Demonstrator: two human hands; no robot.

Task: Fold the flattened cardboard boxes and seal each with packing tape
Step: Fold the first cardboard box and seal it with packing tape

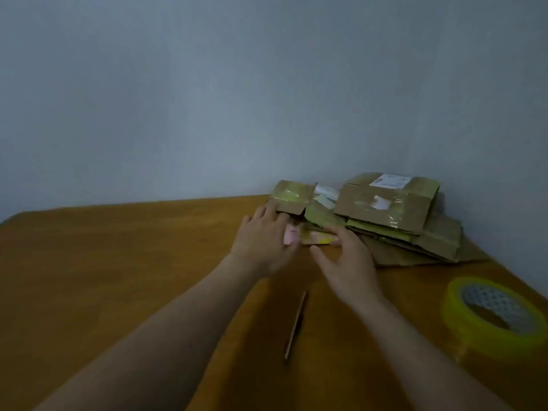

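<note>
Boxes (382, 209) lie flat, tape-streaked; left hand (264, 241), right hand (347, 262) touch them, fingers straight.

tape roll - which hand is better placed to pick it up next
Right. The tape roll lies beside the right forearm, and the right hand is open at the cardboard pile. The left hand is farther off, at the pile's left end.

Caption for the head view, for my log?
Left hand and right hand reach a pile of flattened cardboard boxes on the table; tape roll and thin tool nearby.
</note>
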